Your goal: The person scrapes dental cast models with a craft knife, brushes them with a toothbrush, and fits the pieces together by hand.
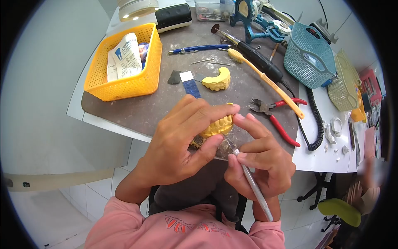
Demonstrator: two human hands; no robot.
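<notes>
My left hand (178, 137) grips a yellow dental cast (219, 125) near the front edge of the table, fingers over its top and thumb at its lower side. In my right hand (265, 162) is a carving knife (256, 189) with a slim metal handle, held like a pen. Its thin blade points up and left, at the lower edge of the cast; whether the tip touches cannot be made out. My right index finger reaches to the cast's right side. Yellow shavings (198, 142) lie below the cast. A second, horseshoe-shaped yellow cast (218, 79) rests farther back.
Red-handled cutters (282, 124), a yellow toothbrush (265, 79) and a black rotary handpiece (257, 58) lie to the right. A yellow basket (124, 89) stands at left, a blue basket (309, 56) at back right. A blue pen-like tool (199, 49) lies behind, below a lamp (138, 9).
</notes>
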